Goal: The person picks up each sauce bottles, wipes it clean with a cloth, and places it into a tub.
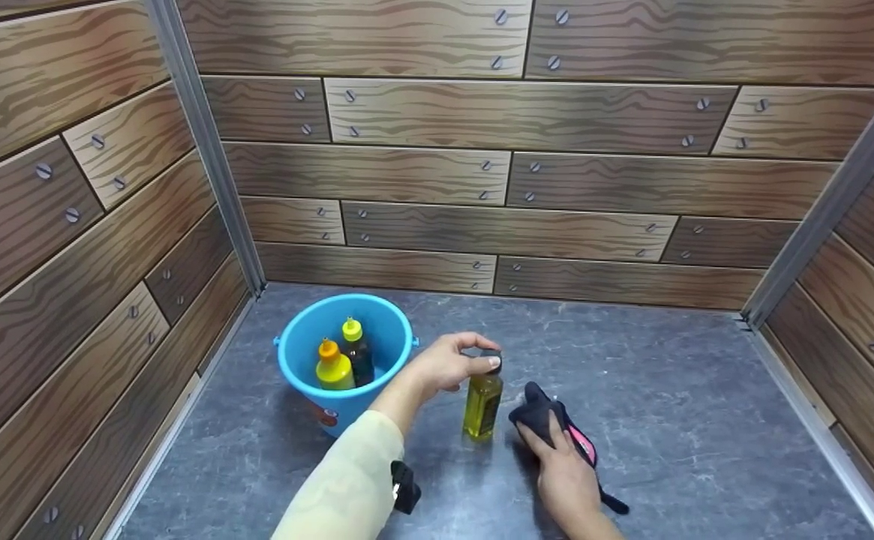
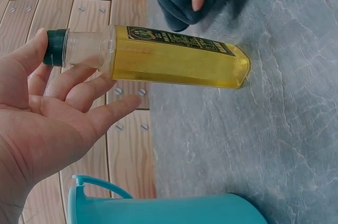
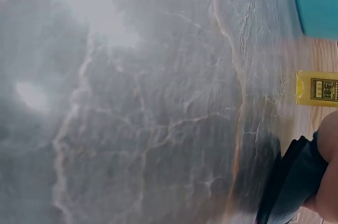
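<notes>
My left hand [image 1: 448,364] pinches the dark green cap [image 2: 55,47] of a clear bottle of yellow oil [image 1: 483,405] between thumb and fingers. The bottle is upright, its dark label visible in the left wrist view; whether its base touches the floor I cannot tell. Just right of it, my right hand [image 1: 568,476] grips a black fabric item [image 1: 534,414] with a pink patch and a narrow strap. Its exact kind is unclear. In the right wrist view, fingers [image 3: 328,187] lie over the dark fabric at the lower right edge, partly cut off.
Left of the bottle stands a blue bucket [image 1: 346,300]. Inside it are a yellow squeeze bottle with an orange cap [image 1: 334,369] and a dark bottle with a yellow cap [image 1: 358,356]. Wood-patterned walls [image 1: 421,172] enclose the grey marbled floor [image 1: 669,397].
</notes>
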Available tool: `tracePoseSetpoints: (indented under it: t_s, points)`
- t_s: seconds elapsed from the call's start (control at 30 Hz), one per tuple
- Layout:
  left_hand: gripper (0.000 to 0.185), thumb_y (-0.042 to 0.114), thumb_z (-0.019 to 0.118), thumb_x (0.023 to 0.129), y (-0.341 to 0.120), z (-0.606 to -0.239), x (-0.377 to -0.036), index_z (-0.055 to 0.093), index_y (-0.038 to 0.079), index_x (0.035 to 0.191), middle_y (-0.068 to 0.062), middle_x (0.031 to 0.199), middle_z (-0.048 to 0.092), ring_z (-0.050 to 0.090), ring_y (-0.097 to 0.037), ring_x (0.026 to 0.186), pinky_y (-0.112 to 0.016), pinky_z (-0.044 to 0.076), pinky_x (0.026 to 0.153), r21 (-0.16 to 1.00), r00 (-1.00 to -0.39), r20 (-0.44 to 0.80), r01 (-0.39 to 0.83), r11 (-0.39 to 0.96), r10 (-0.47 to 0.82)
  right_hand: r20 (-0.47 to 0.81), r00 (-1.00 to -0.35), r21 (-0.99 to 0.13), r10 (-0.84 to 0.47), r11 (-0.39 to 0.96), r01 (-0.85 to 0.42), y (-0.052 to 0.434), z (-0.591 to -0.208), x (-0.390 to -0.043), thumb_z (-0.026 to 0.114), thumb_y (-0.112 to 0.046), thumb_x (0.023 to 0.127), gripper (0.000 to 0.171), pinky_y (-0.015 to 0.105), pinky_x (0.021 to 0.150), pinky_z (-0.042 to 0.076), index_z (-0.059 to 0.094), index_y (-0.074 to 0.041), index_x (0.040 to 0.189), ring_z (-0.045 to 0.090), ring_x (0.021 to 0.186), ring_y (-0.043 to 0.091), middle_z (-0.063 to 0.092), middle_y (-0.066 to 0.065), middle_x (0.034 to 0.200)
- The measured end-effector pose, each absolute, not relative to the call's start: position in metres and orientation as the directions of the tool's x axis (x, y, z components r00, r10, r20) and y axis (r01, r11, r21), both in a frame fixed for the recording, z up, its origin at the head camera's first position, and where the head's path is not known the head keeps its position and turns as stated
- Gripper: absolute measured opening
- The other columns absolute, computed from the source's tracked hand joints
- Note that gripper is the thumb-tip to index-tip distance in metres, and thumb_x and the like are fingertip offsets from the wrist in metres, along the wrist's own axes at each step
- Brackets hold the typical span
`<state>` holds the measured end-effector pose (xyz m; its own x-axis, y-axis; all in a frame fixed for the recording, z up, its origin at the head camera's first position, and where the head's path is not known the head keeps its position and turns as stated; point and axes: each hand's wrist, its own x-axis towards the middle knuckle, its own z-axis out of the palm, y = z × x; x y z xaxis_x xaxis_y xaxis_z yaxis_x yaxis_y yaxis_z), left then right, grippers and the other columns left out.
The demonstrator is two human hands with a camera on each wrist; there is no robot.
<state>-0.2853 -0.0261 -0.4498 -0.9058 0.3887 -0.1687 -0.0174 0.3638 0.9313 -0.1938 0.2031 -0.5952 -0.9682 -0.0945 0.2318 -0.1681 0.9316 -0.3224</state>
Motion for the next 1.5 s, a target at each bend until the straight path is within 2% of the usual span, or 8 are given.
tracePoseSetpoints:
  t_s: [0.1, 0.27, 0.33, 0.53, 0.67, 0.83, 1.27, 1.5]
  points:
    - [0.024, 0.032, 0.071, 0.105, -0.027, -0.45, -0.286, 0.074, 0.029, 0.128, 0.001, 0.128, 0.068, 0.067, -0.021, 0.113, -0.064, 0.05, 0.101, 0.933, -0.903, -0.17, -0.019, 0.359, 0.394, 0.275, -0.958, -0.357, -0.077, 0.917, -0.176, 0.205, -0.596, -0.191, 0.065, 0.005, 0.095, 0.059, 0.065, 0.082, 0.057, 0.069, -0.028, 0.143, 0.058, 0.13, 0.054, 0.045, 0.027, 0.16]
    - [0.024, 0.033, 0.071, 0.105, -0.028, -0.45, -0.286, 0.074, 0.029, 0.128, 0.0, 0.13, 0.068, 0.067, -0.022, 0.115, -0.064, 0.05, 0.101, 0.931, -0.903, -0.175, -0.022, 0.364, 0.392, 0.377, -0.924, -0.398, -0.058, 0.891, -0.218, 0.205, -0.594, -0.188, 0.067, 0.009, 0.092, 0.065, 0.055, 0.063, 0.057, 0.067, -0.028, 0.145, 0.067, 0.108, 0.05, 0.044, 0.027, 0.161]
    - [0.024, 0.033, 0.071, 0.105, -0.027, -0.45, -0.286, 0.074, 0.029, 0.128, 0.0, 0.129, 0.069, 0.066, -0.022, 0.116, -0.064, 0.05, 0.102, 0.93, -0.905, -0.174, -0.022, 0.366, 0.389, 0.399, -0.916, -0.407, -0.051, 0.885, -0.227, 0.205, -0.591, -0.186, 0.067, 0.01, 0.093, 0.068, 0.049, 0.056, 0.053, 0.065, -0.03, 0.147, 0.069, 0.091, 0.045, 0.042, 0.027, 0.162]
    - [0.024, 0.031, 0.071, 0.105, -0.025, -0.451, -0.287, 0.075, 0.028, 0.128, 0.0, 0.126, 0.07, 0.067, -0.022, 0.116, -0.068, 0.048, 0.103, 0.933, -0.905, -0.171, -0.021, 0.36, 0.39, 0.445, -0.894, -0.43, -0.048, 0.864, -0.261, 0.199, -0.582, -0.184, 0.067, 0.006, 0.098, 0.067, 0.041, 0.051, 0.049, 0.062, -0.035, 0.15, 0.062, 0.066, 0.031, 0.042, 0.024, 0.163]
    - [0.024, 0.03, 0.071, 0.105, -0.025, -0.45, -0.288, 0.075, 0.027, 0.128, 0.001, 0.124, 0.071, 0.067, -0.022, 0.115, -0.068, 0.048, 0.103, 0.934, -0.903, -0.168, -0.018, 0.356, 0.395, 0.551, -0.831, -0.404, -0.077, 0.847, -0.346, 0.193, -0.579, -0.184, 0.072, 0.004, 0.095, 0.065, 0.045, 0.055, 0.054, 0.065, -0.035, 0.147, 0.071, 0.087, 0.041, 0.047, 0.023, 0.16]
    - [0.024, 0.032, 0.071, 0.104, -0.026, -0.449, -0.287, 0.075, 0.027, 0.127, 0.001, 0.126, 0.07, 0.066, -0.022, 0.117, -0.066, 0.05, 0.102, 0.933, -0.905, -0.168, -0.018, 0.36, 0.391, 0.655, -0.743, -0.347, -0.133, 0.821, -0.453, 0.185, -0.577, -0.188, 0.074, 0.006, 0.091, 0.063, 0.045, 0.055, 0.056, 0.069, -0.031, 0.142, 0.073, 0.091, 0.042, 0.054, 0.024, 0.154]
    - [0.026, 0.033, 0.072, 0.104, -0.025, -0.449, -0.287, 0.075, 0.024, 0.128, 0.0, 0.127, 0.069, 0.066, -0.023, 0.115, -0.064, 0.05, 0.102, 0.935, -0.906, -0.176, -0.033, 0.352, 0.384, 0.682, -0.7, -0.299, -0.212, 0.793, -0.53, 0.17, -0.568, -0.194, 0.076, 0.003, 0.09, 0.067, 0.041, 0.057, 0.057, 0.067, -0.036, 0.144, 0.074, 0.083, 0.033, 0.054, 0.017, 0.156]
    - [0.025, 0.035, 0.073, 0.103, -0.026, -0.449, -0.286, 0.076, 0.026, 0.126, -0.001, 0.135, 0.065, 0.064, -0.025, 0.119, -0.062, 0.052, 0.1, 0.93, -0.911, -0.179, -0.033, 0.365, 0.373, 0.617, -0.74, -0.296, -0.269, 0.791, -0.535, 0.162, -0.557, -0.196, 0.073, 0.003, 0.095, 0.064, 0.046, 0.062, 0.06, 0.065, -0.034, 0.147, 0.072, 0.102, 0.043, 0.046, 0.024, 0.16]
